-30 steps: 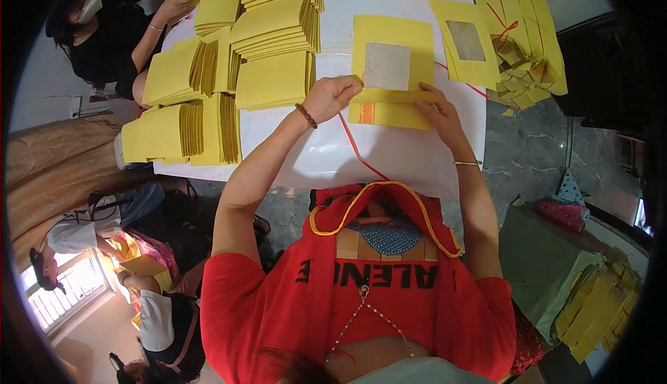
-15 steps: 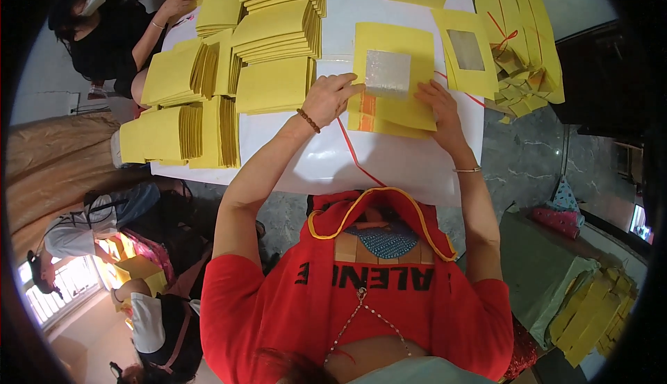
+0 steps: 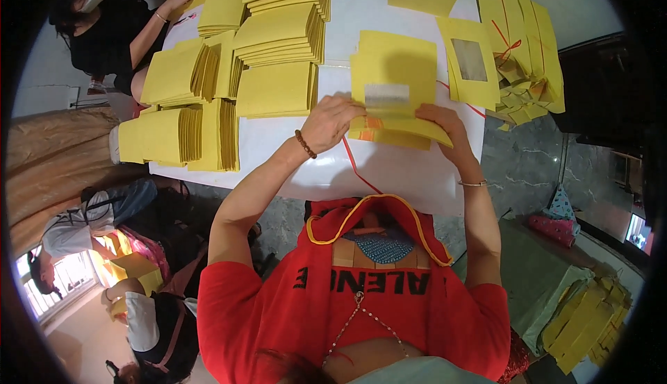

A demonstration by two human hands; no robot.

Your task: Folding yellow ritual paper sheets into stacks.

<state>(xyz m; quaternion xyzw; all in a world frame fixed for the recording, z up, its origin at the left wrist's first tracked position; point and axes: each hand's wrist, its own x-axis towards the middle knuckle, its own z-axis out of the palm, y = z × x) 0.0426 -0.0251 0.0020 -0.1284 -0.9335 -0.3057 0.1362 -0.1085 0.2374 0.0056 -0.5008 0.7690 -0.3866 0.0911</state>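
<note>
In front of me on the white-covered table is yellow joss paper (image 3: 397,46), a sheet with a silver foil patch (image 3: 387,94) and an orange mark (image 3: 368,126). Its near part curves up and over, so the foil shows only in part. My left hand (image 3: 335,121) pinches the sheet at its left edge. At the right edge, my right hand (image 3: 448,134) grips it, fingers curled over the bend. More yellow paper lies flat under and beyond it. A red string (image 3: 358,165) runs from beneath the paper toward my lap.
Stacks of folded yellow paper (image 3: 276,89) line the table's left side. Another foil-patched stack (image 3: 470,61) lies right of my work, beside yellow bundles tied with red string (image 3: 511,23). A co-worker (image 3: 114,23) handles paper at the far left. Others sit at lower left.
The near part of the sheet, flat before, now bends upward, covering some of the foil patch. Both hands have moved slightly nearer to me.
</note>
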